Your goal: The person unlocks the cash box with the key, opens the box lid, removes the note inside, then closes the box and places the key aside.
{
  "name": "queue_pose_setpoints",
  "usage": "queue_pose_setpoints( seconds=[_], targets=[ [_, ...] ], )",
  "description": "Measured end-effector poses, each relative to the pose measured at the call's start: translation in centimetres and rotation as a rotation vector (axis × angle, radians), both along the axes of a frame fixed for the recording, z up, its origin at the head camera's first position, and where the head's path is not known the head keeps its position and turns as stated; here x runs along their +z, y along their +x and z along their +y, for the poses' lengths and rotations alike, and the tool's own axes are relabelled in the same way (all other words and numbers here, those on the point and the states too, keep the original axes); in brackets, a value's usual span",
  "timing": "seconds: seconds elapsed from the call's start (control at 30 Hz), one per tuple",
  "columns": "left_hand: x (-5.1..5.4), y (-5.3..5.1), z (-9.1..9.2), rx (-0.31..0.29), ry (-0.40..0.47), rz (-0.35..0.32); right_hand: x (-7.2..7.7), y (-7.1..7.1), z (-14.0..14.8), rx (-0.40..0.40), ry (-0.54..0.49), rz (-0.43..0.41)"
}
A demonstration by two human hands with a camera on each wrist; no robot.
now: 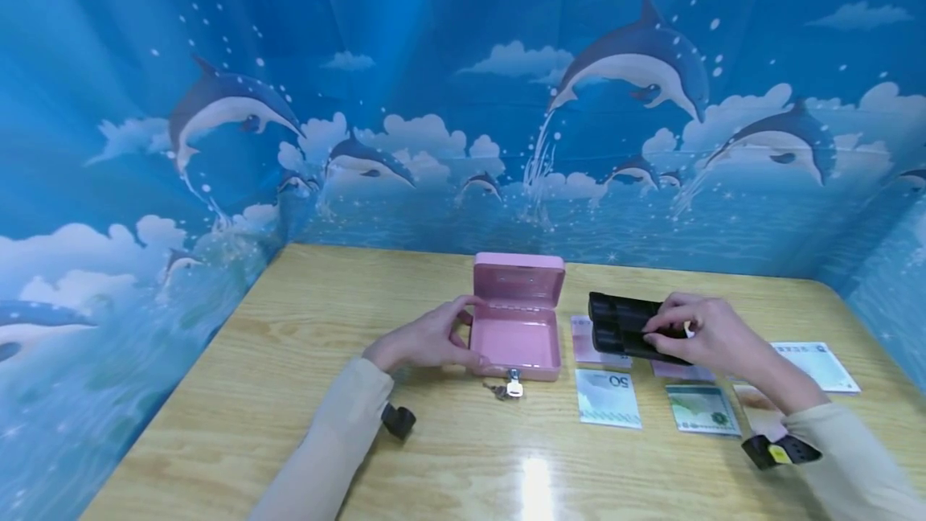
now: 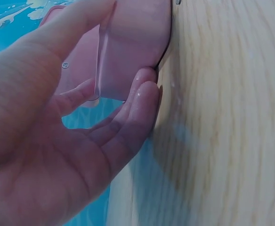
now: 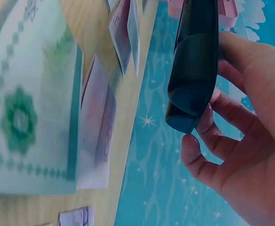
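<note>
A pink cash box (image 1: 515, 340) stands on the table with its lid (image 1: 518, 280) raised at the back; its inside is bare. My left hand (image 1: 434, 336) holds the box's left side, thumb at the front corner and fingers farther back, as the left wrist view shows close up. To the right, my right hand (image 1: 712, 336) grips the right end of a black tray (image 1: 624, 313) with rounded hollows. The tray is lifted over some banknotes and partly hides them. A key (image 1: 514, 387) sits in the box's front lock, with another key hanging beside it.
Several banknotes lie in rows right of the box, among them a 50 note (image 1: 609, 398), a green note (image 1: 702, 408) and a pale one (image 1: 817, 366). A blue dolphin curtain (image 1: 434, 207) borders the wooden table (image 1: 463, 457) behind and at both sides.
</note>
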State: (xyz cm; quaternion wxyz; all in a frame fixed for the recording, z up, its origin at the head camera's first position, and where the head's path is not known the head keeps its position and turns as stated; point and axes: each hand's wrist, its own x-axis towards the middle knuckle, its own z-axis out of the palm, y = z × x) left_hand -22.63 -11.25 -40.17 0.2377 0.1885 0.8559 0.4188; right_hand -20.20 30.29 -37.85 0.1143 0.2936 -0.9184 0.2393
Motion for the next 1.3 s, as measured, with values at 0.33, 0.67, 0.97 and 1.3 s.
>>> queue_pose_setpoints(
  seconds=[0.33,0.67,0.97,1.3],
  targets=[
    [-0.1,0.0,-0.3,-0.023,0.026,-0.025,-0.5,0.7,-1.5,0.056,-0.035,-0.016],
    [0.0,0.0,-0.4,-0.033,0.079,-0.056,-0.4,1.0,-3.4,0.080,-0.047,-0.039],
    [-0.1,0.2,-0.4,-0.050,0.110,-0.060,-0.3,0.9,-5.1,0.077,-0.062,-0.067],
    [0.2,0.4,-0.5,-0.058,0.115,-0.059,-0.1,0.9,-6.9,0.065,-0.060,-0.147]
  ],
)
